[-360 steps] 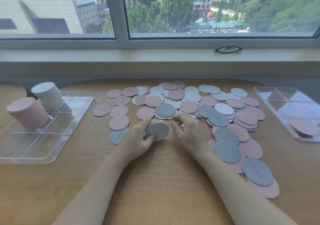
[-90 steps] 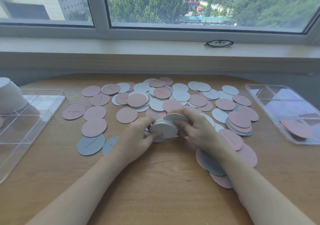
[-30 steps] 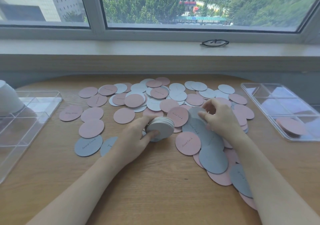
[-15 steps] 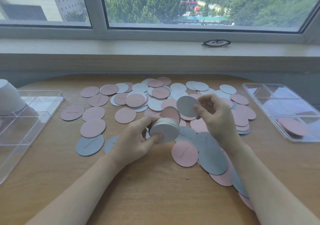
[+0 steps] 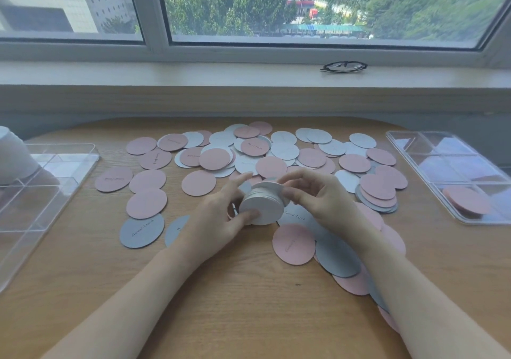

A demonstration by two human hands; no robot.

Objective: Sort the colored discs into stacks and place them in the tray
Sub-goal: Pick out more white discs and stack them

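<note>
Barely begun: one grey stack in hand, most discs loose

I have both hands on the same thing. My left hand curls round the near side of the stack of grey discs, thumb low on its face, holding it tilted just above the tabletop. My right hand pinches the top disc at the stack's far rim, apparently seating it on the pile. So the step in hand, as I judge it, is building the grey stack, which has not gone into a tray.

Outward from there, the bulk of the work remains. Loose pink discs, pale discs and dark grey discs lie spread and overlapping across the tabletop, and more lie under and beside my right forearm.

At the left edge, the clear left tray holds what looks like a finished white stack, though it is cut off by the frame and I cannot be sure. The right tray holds a pink disc or a thin pink stack in its near compartment; its other compartments look unfilled. I would put the task well short of halfway.
</note>
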